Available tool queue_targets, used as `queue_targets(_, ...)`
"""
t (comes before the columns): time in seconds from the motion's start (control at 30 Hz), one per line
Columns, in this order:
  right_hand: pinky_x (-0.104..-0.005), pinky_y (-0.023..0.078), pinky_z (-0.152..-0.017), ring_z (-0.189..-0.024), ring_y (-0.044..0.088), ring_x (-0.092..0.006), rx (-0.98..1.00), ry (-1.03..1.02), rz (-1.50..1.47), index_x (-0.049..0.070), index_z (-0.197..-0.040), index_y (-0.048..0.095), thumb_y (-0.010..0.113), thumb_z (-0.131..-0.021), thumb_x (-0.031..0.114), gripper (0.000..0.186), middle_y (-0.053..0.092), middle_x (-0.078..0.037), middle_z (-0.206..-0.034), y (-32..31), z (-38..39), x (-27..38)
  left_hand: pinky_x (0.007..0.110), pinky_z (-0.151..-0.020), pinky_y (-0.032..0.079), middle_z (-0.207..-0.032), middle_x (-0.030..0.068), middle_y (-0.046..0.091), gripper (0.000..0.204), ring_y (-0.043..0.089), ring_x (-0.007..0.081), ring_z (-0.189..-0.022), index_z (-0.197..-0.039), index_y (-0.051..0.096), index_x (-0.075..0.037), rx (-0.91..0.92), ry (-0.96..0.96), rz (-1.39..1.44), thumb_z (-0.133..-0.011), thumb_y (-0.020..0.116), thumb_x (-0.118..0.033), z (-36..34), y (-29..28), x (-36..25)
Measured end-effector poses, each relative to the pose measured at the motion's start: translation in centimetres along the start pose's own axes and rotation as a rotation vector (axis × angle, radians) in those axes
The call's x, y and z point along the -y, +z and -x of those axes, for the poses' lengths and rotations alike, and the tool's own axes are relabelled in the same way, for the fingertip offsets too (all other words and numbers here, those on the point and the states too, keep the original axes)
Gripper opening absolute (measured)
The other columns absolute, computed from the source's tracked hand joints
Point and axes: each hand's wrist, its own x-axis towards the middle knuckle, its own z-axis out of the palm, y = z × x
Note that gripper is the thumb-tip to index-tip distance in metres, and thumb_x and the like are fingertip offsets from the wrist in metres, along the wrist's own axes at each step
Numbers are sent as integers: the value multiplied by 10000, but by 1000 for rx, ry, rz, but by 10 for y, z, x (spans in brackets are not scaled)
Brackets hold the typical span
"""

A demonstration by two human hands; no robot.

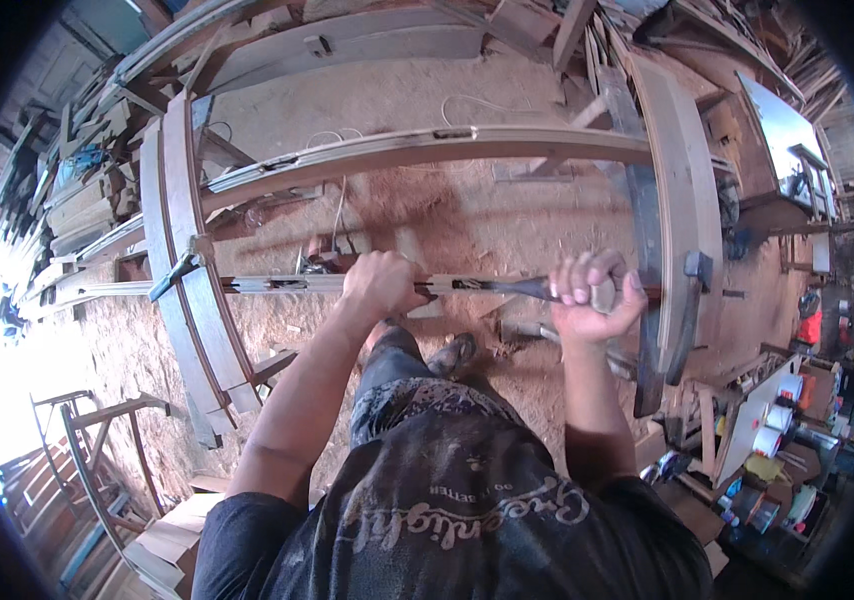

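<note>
A long narrow wooden bar point(287, 285) with slots cut in it runs crosswise in front of me. My left hand point(383, 284) is closed around this bar, thumb side toward the right. In my right hand point(597, 294) is what looks like a chisel point(522, 287), its dark tapered blade pointing left along the bar. The fingers wrap its handle, which is mostly hidden. Whether the tip touches the wood cannot be made out. Beyond lies a second, parallel slotted bar point(427, 147).
Paired boards at the left point(182, 200) and a wide board at the right point(672, 150) support the bars. A blue-grey tool point(175, 276) lies on the left boards; a dark tool point(692, 300) rests at the right. Wood piles, a chair-like frame point(97, 440) and cans point(777, 417) surround the dusty floor.
</note>
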Motion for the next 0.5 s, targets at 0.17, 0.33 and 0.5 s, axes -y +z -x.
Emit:
queue_targets(0.17,-312,388,-522,-517,457,-144,-61,8,-138,88,-848,546,430,-959,601,538,464,-5,-586,-36,5,7,431,-847,574,-984,99,752,389,718,311,-921,-1082,772,-276,4,-83,44,-759,728,-487,4,-10,-10)
queue_targets(0.33,-303,426,-597,-583,467,-137,-544,-245,-63,121,-1037,513,448,-990,606,491,492,-17,-672,7,12,-9,436,-844,564,-974,116,753,398,713,311,-933,-1020,776,-220,-58,-65,21,-753,737,-513,0,-1,-9)
queue_targets(0.5,-289,430,-567,-553,459,-134,-473,-229,-23,143,-928,492,540,-987,280,157,478,14,-642,-21,28,-22,428,-805,563,-970,89,756,524,717,290,-910,-1133,763,-261,-180,14,-115,-754,745,-622,13,4,5)
